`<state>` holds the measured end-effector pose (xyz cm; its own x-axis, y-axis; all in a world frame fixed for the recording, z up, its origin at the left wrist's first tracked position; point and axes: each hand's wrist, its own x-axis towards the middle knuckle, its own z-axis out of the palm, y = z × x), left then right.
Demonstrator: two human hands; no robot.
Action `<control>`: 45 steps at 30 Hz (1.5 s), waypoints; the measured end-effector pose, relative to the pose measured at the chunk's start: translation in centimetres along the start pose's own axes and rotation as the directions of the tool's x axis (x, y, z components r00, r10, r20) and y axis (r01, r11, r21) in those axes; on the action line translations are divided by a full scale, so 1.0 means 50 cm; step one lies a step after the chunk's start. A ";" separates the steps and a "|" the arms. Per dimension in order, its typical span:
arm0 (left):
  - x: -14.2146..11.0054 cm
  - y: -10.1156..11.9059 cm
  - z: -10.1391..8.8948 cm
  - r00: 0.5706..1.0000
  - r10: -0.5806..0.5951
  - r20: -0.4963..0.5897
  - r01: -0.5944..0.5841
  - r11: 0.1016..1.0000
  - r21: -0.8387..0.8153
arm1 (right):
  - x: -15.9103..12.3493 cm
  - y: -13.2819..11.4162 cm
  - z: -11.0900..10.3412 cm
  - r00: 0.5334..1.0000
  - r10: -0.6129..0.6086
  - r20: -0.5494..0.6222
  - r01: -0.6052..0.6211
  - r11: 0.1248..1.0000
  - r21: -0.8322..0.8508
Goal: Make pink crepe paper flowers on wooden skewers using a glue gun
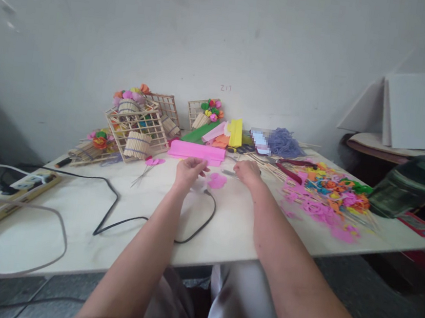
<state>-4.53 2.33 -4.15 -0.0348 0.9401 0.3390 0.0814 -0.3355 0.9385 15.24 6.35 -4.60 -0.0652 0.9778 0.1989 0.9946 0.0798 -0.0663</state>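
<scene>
My left hand (190,173) is closed in a pinch above the white table; what is between its fingertips, if anything, is too small to make out. Beside it lie round pink paper pieces (216,181) and a small white device on a black cord (214,211), partly hidden by the hand. To the right, my right hand (248,172) has its fingers pressed together, and whatever they hold is unclear. A thin grey blade-like tool (229,173) shows by its fingertips. Just beyond both hands lies a folded strip of bright pink paper (197,151).
Bamboo lattice stands (144,132) with paper flowers are at the back left. Pink petals on wires (154,161) lie nearby. A power strip (10,193) and loose cables occupy the left. Red-handled pliers (290,172), colourful paper scraps (323,206) and a dark green bottle (410,186) stand right.
</scene>
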 end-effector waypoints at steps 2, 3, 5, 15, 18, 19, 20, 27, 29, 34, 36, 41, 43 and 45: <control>-0.001 0.002 0.001 1.000 -0.004 -0.004 0.004 1.000 0.000 | -0.005 -0.002 -0.003 1.000 0.007 -0.010 -0.007 1.000 0.000; -0.002 0.003 0.001 1.000 -0.003 -0.006 0.003 1.000 0.000 | -0.007 -0.004 -0.005 1.000 0.009 -0.016 -0.009 1.000 0.001; -0.002 0.003 0.001 1.000 -0.003 -0.010 0.003 1.000 0.000 | -0.012 -0.007 -0.008 1.000 0.012 -0.021 -0.012 1.000 0.007; 0.000 -0.001 -0.001 1.000 0.005 -0.006 -0.005 1.000 -0.002 | -0.022 -0.016 -0.023 1.000 0.001 -0.007 -0.001 1.000 -0.022; 0.000 0.000 -0.001 1.000 -0.003 -0.007 0.003 1.000 0.004 | -0.022 -0.017 -0.026 1.000 -0.008 0.011 0.008 0.999 -0.038; -0.001 0.001 -0.001 1.000 -0.007 -0.007 0.007 1.000 0.007 | -0.023 -0.017 -0.027 1.000 -0.009 0.018 0.009 0.999 -0.042; -0.001 0.002 0.000 1.000 -0.011 -0.008 0.011 1.000 0.010 | -0.023 -0.017 -0.028 1.000 -0.009 0.023 0.011 0.999 -0.045; -0.001 0.001 0.001 1.000 -0.002 0.003 0.002 1.000 0.019 | -0.019 -0.017 -0.035 0.999 -0.032 0.036 0.034 0.997 -0.069; -0.001 0.000 0.001 1.000 0.002 0.003 -0.002 1.000 0.015 | -0.016 -0.017 -0.035 0.998 -0.038 0.046 0.042 0.996 -0.074; -0.001 0.000 0.001 1.000 -0.004 0.004 0.004 1.000 0.022 | -0.012 -0.017 -0.033 0.998 -0.031 0.055 0.035 0.997 -0.075; -0.001 0.000 0.001 1.000 -0.008 -0.001 0.008 1.000 0.024 | -0.011 -0.016 -0.034 0.999 -0.022 0.040 0.025 0.997 -0.076; 0.002 -0.002 0.002 1.000 -0.014 -0.022 0.014 1.000 0.025 | -0.014 -0.018 -0.043 0.998 -0.015 -0.053 0.012 0.998 -0.063; 0.002 -0.002 0.002 1.000 -0.016 -0.026 0.017 1.000 0.021 | -0.018 -0.020 -0.050 0.996 0.002 -0.095 -0.006 0.999 -0.044; 0.001 0.000 0.002 0.999 -0.020 -0.029 0.021 1.000 0.014 | -0.022 -0.022 -0.059 0.991 0.024 -0.129 -0.025 1.000 -0.003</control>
<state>-4.46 2.40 -4.15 -0.0655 0.9446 0.3215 0.0944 -0.3149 0.9444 14.47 4.60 -1.88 -0.0302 0.9463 0.3219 0.9961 0.0551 -0.0686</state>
